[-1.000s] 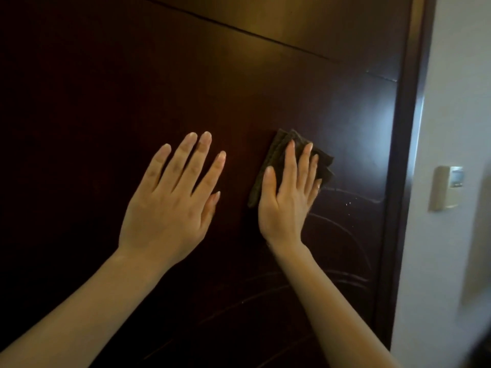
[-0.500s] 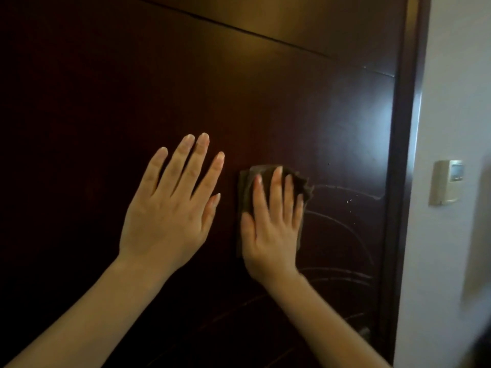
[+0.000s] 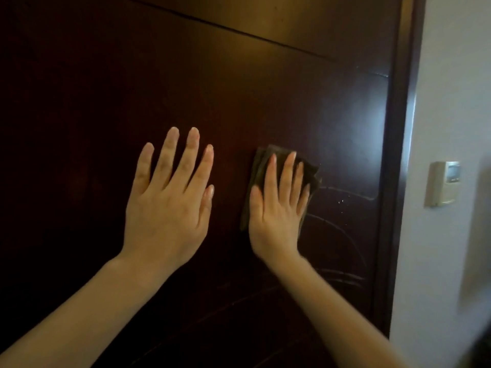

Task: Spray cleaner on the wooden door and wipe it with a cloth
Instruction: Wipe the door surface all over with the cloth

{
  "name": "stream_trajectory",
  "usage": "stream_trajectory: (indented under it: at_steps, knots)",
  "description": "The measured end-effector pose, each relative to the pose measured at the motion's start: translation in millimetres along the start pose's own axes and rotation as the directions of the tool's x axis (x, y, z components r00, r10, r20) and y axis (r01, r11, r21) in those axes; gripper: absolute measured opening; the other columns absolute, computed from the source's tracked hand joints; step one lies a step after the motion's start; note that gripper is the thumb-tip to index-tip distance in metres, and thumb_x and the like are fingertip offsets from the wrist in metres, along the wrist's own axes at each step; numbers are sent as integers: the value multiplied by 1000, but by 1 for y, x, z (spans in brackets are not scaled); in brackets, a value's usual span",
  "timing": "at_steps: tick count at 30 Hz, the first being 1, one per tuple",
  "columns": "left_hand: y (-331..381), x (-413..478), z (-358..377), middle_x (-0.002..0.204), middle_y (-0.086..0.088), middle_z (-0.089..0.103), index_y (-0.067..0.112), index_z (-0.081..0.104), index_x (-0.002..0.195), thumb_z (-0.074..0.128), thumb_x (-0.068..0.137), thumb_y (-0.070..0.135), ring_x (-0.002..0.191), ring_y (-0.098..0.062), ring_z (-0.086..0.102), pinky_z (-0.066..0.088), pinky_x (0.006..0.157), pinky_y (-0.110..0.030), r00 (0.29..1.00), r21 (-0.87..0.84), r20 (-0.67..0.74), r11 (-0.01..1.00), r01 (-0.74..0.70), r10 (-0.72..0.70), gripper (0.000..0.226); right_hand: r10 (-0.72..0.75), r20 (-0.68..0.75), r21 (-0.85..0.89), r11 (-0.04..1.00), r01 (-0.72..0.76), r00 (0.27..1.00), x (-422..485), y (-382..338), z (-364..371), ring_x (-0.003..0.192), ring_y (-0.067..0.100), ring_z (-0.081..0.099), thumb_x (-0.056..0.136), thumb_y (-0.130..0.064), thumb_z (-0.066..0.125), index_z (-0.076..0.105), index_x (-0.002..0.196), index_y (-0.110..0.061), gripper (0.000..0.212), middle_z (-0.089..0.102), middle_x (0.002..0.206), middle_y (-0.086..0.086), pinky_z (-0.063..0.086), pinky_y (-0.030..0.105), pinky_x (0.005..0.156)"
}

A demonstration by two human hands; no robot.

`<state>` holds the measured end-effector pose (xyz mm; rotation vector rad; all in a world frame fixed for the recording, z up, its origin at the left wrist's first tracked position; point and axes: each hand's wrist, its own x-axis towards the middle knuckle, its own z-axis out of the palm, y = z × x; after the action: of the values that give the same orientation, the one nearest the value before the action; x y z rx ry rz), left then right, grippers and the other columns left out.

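1. The wooden door (image 3: 265, 88) is filling almost the whole view, dark and glossy, with a thin groove (image 3: 239, 29) slanting across its upper part.
2. The left hand (image 3: 167, 208) is lying flat against the door, a little left of the door's middle. Its fingers are pointing straight up and fanning apart, the thumb is sitting close alongside, and it is gripping nothing.
3. The right hand (image 3: 276, 219) is also pressing flat on the door, nearer the door's right edge. It is just beside the left hand, with a strip of bare door showing between them.
4. And there's the cloth (image 3: 309, 172): dark, folded, and being pinned against the door face under that right palm.
5. The right fingers are lying straight and close together over the cloth, not curling round it. The cloth is poking out above the fingertips and along both sides of the hand.
6. Curved wet streaks (image 3: 342, 235) are shining on the door between the cloth and the door's right edge, and more are arcing across lower down, below the right wrist.
7. A few tiny pale specks (image 3: 341, 201) are glinting on the door, just right of the cloth.
8. The dark door frame (image 3: 398, 155) is running down along the door's right edge.
9. Past the door frame, a pale wall (image 3: 451, 75) is carrying a small beige control panel (image 3: 443, 183) with a little screen, roughly level with the cloth.
10. Both bare forearms (image 3: 87, 314) are reaching up to the door from the bottom of the view.
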<state>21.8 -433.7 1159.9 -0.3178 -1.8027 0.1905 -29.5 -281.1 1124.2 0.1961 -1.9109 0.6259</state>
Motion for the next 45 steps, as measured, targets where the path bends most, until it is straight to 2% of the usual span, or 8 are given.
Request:
stream_trajectory:
  at_steps: [4, 11, 18, 26, 33, 39, 42, 45]
  knots:
    - [6, 6, 7, 151, -18, 24, 2, 32, 141, 30, 96, 30, 142, -35, 12, 5, 115, -45, 999, -3, -38, 1000, 0, 0, 53, 30, -74, -14, 999, -31, 997, 36, 9, -10, 138, 9, -25, 93, -47, 8, -14, 139, -33, 53, -23, 151, -8, -20, 32, 110]
    - [30, 15, 16, 152, -21, 20, -4, 24, 143, 31, 96, 32, 141, -35, 10, 6, 115, -45, 997, -4, -53, 998, 65, -65, 60, 40, -133, -39, 998, -45, 990, -22, 15, 16, 143, 22, -3, 97, -48, 2, -2, 148, -24, 56, -5, 155, 0, -5, 38, 114]
    - [33, 16, 24, 153, -24, 9, -7, 11, 144, 26, 98, 34, 143, -32, 7, 8, 117, -43, 999, 24, -22, 999, -31, 32, 64, -21, -42, -74, 997, 17, 999, 35, 28, -11, 139, 9, -26, 90, -50, 4, -19, 139, -34, 56, -26, 149, -9, -17, 36, 113]
    - [35, 13, 22, 151, -25, 13, -9, 15, 143, 26, 97, 31, 142, -31, 10, 6, 117, -41, 996, 3, 23, 996, -88, 88, 62, 3, -68, -44, 999, -6, 998, -14, 27, 9, 143, 17, -11, 95, -50, -1, -10, 145, -28, 55, -9, 156, 0, -7, 39, 114]
    - [48, 42, 20, 146, -24, 32, -7, 34, 136, 29, 95, 29, 137, -33, 29, 19, 112, -43, 997, -92, -44, 994, -66, 62, 55, -80, 47, -99, 992, 85, 996, 49, 35, -26, 134, 8, -34, 87, -53, -2, -31, 131, -40, 54, -37, 143, -12, -22, 34, 110]
    - [55, 47, 35, 149, -28, 17, -12, 22, 139, 27, 94, 35, 140, -35, 15, 8, 116, -45, 995, -51, -37, 995, -91, 89, 66, -53, -37, -52, 997, 51, 998, 28, 50, -10, 141, 11, -19, 95, -51, -1, -24, 140, -42, 52, -24, 154, -9, -13, 35, 113]
    - [56, 47, 35, 149, -30, 16, -12, 22, 139, 26, 94, 35, 140, -37, 13, 8, 116, -46, 995, -35, -20, 994, -101, 101, 66, -47, -53, -107, 993, 41, 998, -13, 61, 5, 144, 24, 1, 99, -43, 5, -3, 149, -26, 54, 1, 158, 6, 5, 42, 112]
    - [56, 46, 34, 149, -30, 16, -13, 20, 140, 25, 94, 36, 141, -38, 13, 10, 116, -48, 995, -27, 10, 994, -104, 104, 67, -92, 7, -148, 985, 92, 996, -28, 71, 8, 144, 27, 4, 100, -43, 6, 2, 150, -23, 54, 2, 157, 8, 4, 43, 112]
